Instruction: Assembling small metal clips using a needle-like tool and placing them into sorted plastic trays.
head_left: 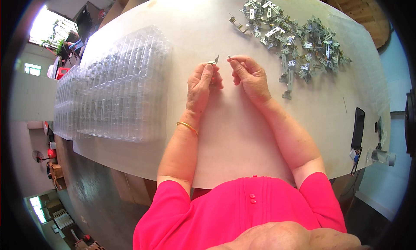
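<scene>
Over the middle of the table (225, 133), my left hand (201, 84) is closed on a small metal bracket (213, 62), whose shiny end sticks up past the thumb. Just to its right, my right hand (250, 78) pinches a tiny pale piece (229, 57) between thumb and forefinger; its kind is too small to make out. The two hands are apart, fingertips close together. Beyond my right hand lies a loose heap of similar metal brackets (299, 39). Left of my left hand stand stacks of clear plastic trays (125, 89), with rows of metal parts showing dimly through them.
Clear plastic sheets or trays (362, 55) lie along the table's right side. Near the right edge are a black phone (358, 127), a small keyring-like item (355, 158) and a clear bottle (383, 157) on its side. A thin wire (345, 104) lies nearby.
</scene>
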Motion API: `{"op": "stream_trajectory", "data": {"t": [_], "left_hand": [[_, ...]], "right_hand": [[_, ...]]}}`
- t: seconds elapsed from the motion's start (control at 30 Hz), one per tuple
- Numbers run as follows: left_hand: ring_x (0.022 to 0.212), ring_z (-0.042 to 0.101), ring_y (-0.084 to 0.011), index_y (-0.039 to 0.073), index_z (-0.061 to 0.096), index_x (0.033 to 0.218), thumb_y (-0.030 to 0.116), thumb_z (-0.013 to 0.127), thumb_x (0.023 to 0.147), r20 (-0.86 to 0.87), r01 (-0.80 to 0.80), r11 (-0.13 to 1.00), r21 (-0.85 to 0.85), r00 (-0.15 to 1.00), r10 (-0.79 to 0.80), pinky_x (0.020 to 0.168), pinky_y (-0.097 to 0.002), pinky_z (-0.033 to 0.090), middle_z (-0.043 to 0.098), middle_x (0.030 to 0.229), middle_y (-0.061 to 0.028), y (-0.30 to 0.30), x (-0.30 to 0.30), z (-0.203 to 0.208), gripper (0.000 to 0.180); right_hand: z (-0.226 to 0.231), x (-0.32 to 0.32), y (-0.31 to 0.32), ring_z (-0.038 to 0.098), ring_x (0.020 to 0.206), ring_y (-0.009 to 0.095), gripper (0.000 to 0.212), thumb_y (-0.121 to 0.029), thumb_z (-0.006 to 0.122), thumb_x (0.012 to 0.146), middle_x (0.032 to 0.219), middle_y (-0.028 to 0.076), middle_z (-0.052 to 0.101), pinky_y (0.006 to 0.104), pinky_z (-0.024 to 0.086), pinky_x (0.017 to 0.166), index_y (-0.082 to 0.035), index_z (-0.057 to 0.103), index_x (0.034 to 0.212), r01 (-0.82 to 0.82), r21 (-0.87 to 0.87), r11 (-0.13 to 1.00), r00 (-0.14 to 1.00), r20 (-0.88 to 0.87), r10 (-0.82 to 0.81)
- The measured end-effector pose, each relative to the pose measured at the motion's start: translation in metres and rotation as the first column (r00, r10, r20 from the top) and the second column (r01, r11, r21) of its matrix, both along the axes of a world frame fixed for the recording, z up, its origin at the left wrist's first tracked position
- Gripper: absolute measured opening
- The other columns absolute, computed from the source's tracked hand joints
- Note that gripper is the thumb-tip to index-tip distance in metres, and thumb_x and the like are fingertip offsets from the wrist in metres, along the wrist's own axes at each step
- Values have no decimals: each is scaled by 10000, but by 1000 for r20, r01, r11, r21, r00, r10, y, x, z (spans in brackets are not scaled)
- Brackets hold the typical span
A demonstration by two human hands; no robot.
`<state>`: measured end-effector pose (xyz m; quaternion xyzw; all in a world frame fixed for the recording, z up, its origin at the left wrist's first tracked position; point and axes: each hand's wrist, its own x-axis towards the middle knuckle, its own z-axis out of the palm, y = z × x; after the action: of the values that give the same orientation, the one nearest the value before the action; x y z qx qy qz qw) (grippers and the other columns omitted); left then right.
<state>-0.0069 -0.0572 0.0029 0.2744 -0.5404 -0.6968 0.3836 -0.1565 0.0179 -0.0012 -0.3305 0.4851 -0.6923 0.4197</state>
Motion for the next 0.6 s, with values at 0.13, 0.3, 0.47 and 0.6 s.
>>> {"op": "stream_trajectory", "data": {"t": [0.13,0.3,0.47,0.6], "left_hand": [[534,493,-65,62,628,949,329,504,1038,82,24,1000,16,996,-25,492,-197,380,586,698,0,0,2,1,308],[497,463,-52,64,633,932,332,515,1035,136,-6,1000,9,991,5,457,-191,356,586,683,2,0,0,1,311],[485,439,-35,67,638,922,323,532,1031,183,-39,997,-68,982,51,440,-185,338,578,667,15,0,-1,-1,298],[503,434,-24,67,643,913,278,563,1021,188,-65,987,-144,978,92,452,-182,338,580,672,24,-1,-1,-4,249]], "right_hand": [[3,8,1,446,599,12,107,-162,674,950,637,-85,515,194,375,522,-98,714,1026,34,11,999,989,-141,-32],[1,9,2,462,611,20,110,-152,676,947,652,-68,542,201,386,541,-82,709,1026,60,17,998,978,-203,-56],[0,9,2,479,623,25,111,-139,673,948,666,-51,567,209,400,549,-70,705,1028,67,9,998,965,-255,-62],[-1,9,2,482,621,28,105,-137,671,947,669,-46,573,218,404,544,-61,692,1016,87,-21,996,941,-326,-89]]}}
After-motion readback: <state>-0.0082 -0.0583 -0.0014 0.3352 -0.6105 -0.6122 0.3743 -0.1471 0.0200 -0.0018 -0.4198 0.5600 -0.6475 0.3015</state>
